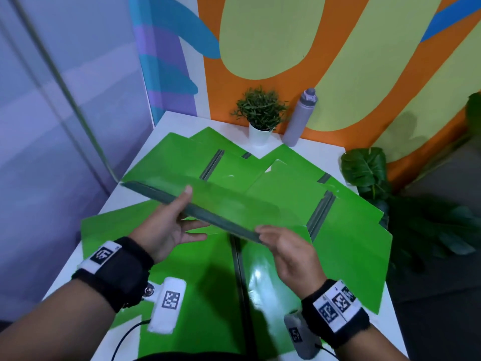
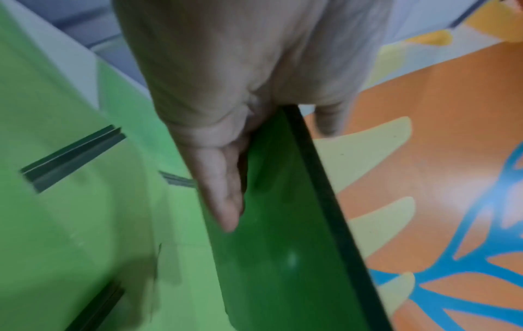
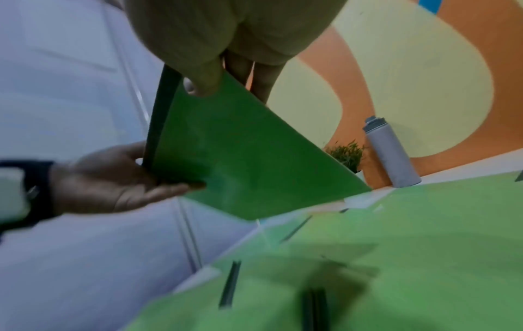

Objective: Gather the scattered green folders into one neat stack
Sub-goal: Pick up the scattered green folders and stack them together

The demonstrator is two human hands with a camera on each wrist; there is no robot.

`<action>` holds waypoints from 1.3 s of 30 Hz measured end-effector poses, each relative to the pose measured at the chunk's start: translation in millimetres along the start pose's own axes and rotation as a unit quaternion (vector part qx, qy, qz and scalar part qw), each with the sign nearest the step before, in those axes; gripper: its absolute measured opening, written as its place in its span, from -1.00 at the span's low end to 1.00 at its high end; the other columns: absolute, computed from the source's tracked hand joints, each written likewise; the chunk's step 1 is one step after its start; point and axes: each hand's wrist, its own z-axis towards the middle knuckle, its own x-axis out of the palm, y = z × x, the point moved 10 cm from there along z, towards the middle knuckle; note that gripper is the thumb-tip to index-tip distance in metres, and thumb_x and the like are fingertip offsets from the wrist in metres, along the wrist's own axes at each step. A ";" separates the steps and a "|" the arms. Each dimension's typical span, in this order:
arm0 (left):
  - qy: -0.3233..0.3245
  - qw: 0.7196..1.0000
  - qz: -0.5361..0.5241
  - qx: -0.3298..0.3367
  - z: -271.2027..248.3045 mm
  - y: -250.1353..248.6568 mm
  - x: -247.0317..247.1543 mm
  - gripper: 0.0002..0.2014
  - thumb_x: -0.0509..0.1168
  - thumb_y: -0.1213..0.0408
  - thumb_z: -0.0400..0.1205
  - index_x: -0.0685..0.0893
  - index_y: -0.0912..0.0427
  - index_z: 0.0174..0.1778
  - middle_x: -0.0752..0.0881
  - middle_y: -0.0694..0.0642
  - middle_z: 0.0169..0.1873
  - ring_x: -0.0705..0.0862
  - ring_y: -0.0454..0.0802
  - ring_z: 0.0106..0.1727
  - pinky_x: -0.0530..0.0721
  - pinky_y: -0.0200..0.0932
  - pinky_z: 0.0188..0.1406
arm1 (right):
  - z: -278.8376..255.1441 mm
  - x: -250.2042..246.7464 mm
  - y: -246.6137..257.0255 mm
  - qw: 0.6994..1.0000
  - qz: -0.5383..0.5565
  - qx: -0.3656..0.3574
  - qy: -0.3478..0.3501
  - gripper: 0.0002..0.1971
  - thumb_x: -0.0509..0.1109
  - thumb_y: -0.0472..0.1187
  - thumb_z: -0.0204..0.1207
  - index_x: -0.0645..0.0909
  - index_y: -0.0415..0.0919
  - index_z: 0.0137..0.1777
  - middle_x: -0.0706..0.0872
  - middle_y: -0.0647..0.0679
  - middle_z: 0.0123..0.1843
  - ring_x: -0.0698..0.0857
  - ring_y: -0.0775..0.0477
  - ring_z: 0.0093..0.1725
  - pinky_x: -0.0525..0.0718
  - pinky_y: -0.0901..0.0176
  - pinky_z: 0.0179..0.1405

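I hold one closed green folder [image 1: 229, 201] in the air above the table, its dark spine toward me. My left hand [image 1: 171, 220] grips the spine near its middle, thumb on top and fingers beneath. My right hand [image 1: 283, 246] pinches the spine's near end. The left wrist view shows the thumb [image 2: 223, 190] lying along the folder [image 2: 277, 224]. From the right wrist the folder [image 3: 240, 156] hangs between both hands. Several more green folders [image 1: 338, 246] lie open and overlapping across the white table [image 1: 177, 123], their dark spines showing.
A small potted plant [image 1: 260, 113] and a grey bottle [image 1: 299, 118] stand at the table's far edge against the painted wall. Larger leafy plants [image 1: 364, 170] sit off the table's right side. A glass partition runs along the left.
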 end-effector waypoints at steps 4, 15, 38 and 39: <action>-0.074 0.997 -0.014 -0.018 7.8 24.7 -30.2 -0.85 0.30 0.46 0.62 0.41 0.27 -0.06 0.50 0.18 -0.25 0.67 0.10 -0.20 0.84 -0.03 -0.31 | -47.4 61.2 -7.7 0.972 -0.056 0.000 0.229 -0.48 0.34 -0.44 0.42 0.54 0.00 0.35 0.61 0.09 0.41 0.50 0.14 0.43 0.41 0.06 0.50; 0.088 0.964 0.204 -0.145 -1.0 98.3 -5.2 -0.63 0.43 0.32 0.43 0.54 0.19 0.14 0.65 0.20 0.02 0.64 0.14 0.16 0.51 0.33 0.44 | -123.8 24.1 -141.6 0.771 0.151 0.615 0.076 -0.23 0.34 -0.06 0.56 -0.03 -0.01 0.66 0.12 -0.19 0.68 0.20 -0.27 0.62 0.26 -0.25 0.52; -0.222 0.937 0.268 -0.023 -6.7 89.0 -144.2 -0.53 0.13 0.37 0.72 0.27 0.10 0.57 0.32 0.32 0.60 0.33 0.33 0.59 0.32 0.39 0.53 | -230.2 -5.1 -179.3 0.662 0.173 0.726 -0.073 -0.52 0.28 -0.35 0.60 0.30 -0.28 0.50 0.50 -0.39 0.38 0.62 -0.39 0.17 0.65 -0.32 0.14; -0.219 0.938 0.267 0.005 -3.8 73.2 -153.3 -0.57 0.15 0.31 0.71 0.32 0.05 0.52 0.38 0.31 0.56 0.37 0.35 0.56 0.34 0.43 0.50 | -226.4 -8.4 -177.7 0.658 0.202 0.719 -0.098 -0.41 0.28 -0.38 0.60 0.18 -0.23 0.60 0.40 -0.38 0.50 0.57 -0.40 0.25 0.60 -0.35 0.23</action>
